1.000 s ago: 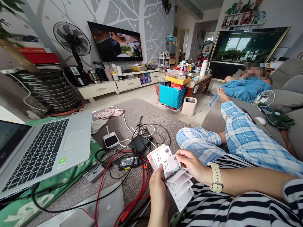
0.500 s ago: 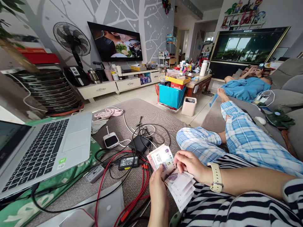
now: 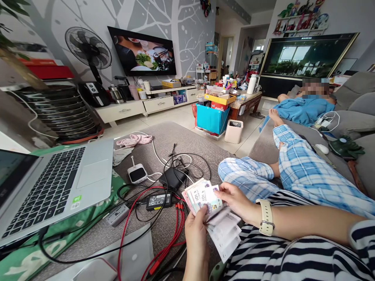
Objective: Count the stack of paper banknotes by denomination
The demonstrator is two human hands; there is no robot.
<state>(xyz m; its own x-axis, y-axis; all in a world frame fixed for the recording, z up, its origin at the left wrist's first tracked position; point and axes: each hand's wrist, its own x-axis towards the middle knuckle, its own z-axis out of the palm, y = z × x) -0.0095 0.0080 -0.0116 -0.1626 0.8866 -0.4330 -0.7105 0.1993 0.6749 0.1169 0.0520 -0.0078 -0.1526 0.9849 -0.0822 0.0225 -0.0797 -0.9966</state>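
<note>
My left hand (image 3: 197, 230) is closed round a stack of banknotes (image 3: 195, 195), its thumb pressing on the front. Several notes fan out at the top, one marked with a 5, and pinkish edges show behind. Others are bent over and hang down to the right of the thumb, partly blurred. My right hand (image 3: 238, 201), with a cream watch (image 3: 266, 217) on its wrist, pinches the upper right corner of a 5 note (image 3: 215, 201) between thumb and fingers. That note is still held in the stack at its lower end.
Tangled black and red cables (image 3: 175, 218), a power adapter (image 3: 158, 201) and a black box (image 3: 172, 178) lie on the grey sofa beside my hands. A laptop (image 3: 93, 171) stands at left. Beyond are a blue box (image 3: 212, 119), a bin (image 3: 233, 132) and a person under a blue blanket (image 3: 304, 109).
My right hand has moved slightly up and now pinches a 5 note at its corner, where before its fingers were curled by the stack. The left hand stays in place.
</note>
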